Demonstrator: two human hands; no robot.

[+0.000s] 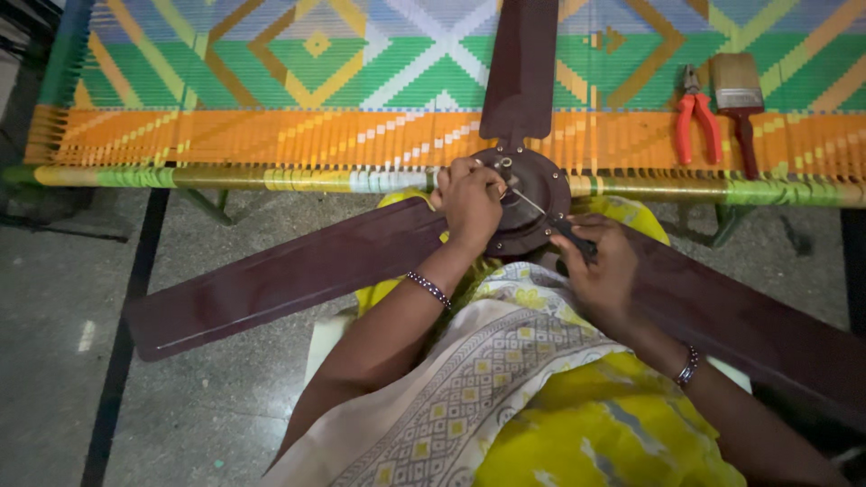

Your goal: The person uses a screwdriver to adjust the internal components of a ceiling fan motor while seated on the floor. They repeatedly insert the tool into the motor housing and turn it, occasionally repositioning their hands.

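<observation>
A dark brown ceiling fan lies across my lap and the cot's edge, its round hub (532,194) between my hands. My left hand (469,203) rests on the hub's left rim, fingers pinched near a small screw. My right hand (600,271) grips the black handle of a screwdriver (546,215), whose thin shaft points up-left onto the hub's centre. One blade (271,284) runs out to the lower left, another blade (519,63) goes up over the cot, and a third blade (749,325) stretches to the lower right.
A woven cot (271,135) with orange, green and blue bands fills the top of the view. Red-handled pliers (696,117) and a paintbrush (740,99) lie on it at the right. Grey speckled floor (72,361) spreads below left.
</observation>
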